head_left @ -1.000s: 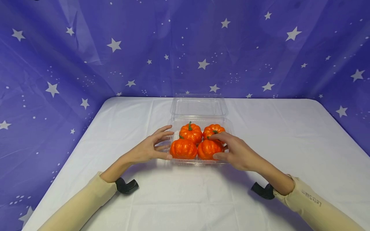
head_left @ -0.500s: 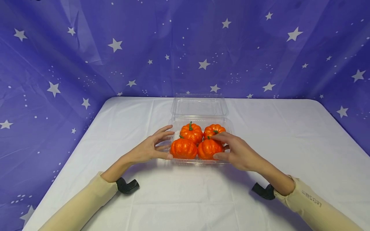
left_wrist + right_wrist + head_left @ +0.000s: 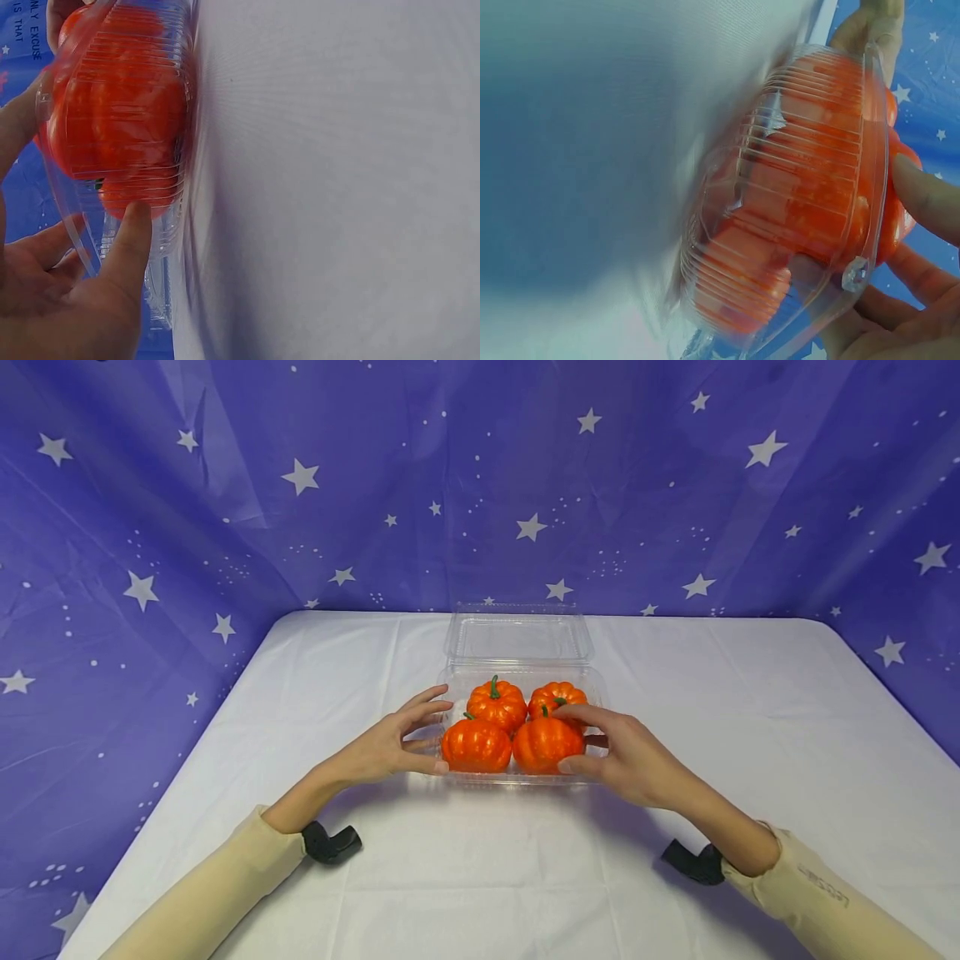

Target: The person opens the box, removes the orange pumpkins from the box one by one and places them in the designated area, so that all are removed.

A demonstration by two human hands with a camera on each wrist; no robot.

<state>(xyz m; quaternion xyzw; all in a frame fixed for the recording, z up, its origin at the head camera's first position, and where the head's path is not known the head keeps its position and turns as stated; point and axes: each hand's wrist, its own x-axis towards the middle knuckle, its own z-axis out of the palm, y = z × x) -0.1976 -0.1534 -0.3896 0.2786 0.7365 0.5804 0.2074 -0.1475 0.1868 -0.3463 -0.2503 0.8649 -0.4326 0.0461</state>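
Note:
Two rows of glossy orange toy pumpkins with green stems sit in a clear hinged plastic container in the head view. My right hand (image 3: pixel 626 760) holds the front right pumpkin (image 3: pixel 547 747), thumb in front and fingers at its far right side. In the right wrist view a finger (image 3: pixel 810 277) reaches down inside the container wall. My left hand (image 3: pixel 382 743) grips the left side of the container (image 3: pixel 169 150), one finger against its ribbed outer wall. Next to that hand lies the front left pumpkin (image 3: pixel 476 747). Behind are the back left pumpkin (image 3: pixel 497 703) and the partly hidden back right pumpkin (image 3: pixel 555 695).
The container's lid (image 3: pixel 519 637) lies folded back, away from me. A white cloth (image 3: pixel 480 868) covers the table. Purple star-printed fabric (image 3: pixel 480 485) hangs behind and at both sides. Dark curved pieces (image 3: pixel 332 845) stick out from both sleeve cuffs.
My right hand has shifted slightly to the right, and the front right pumpkin has moved a little with it, its stem showing more. The left hand stays in place.

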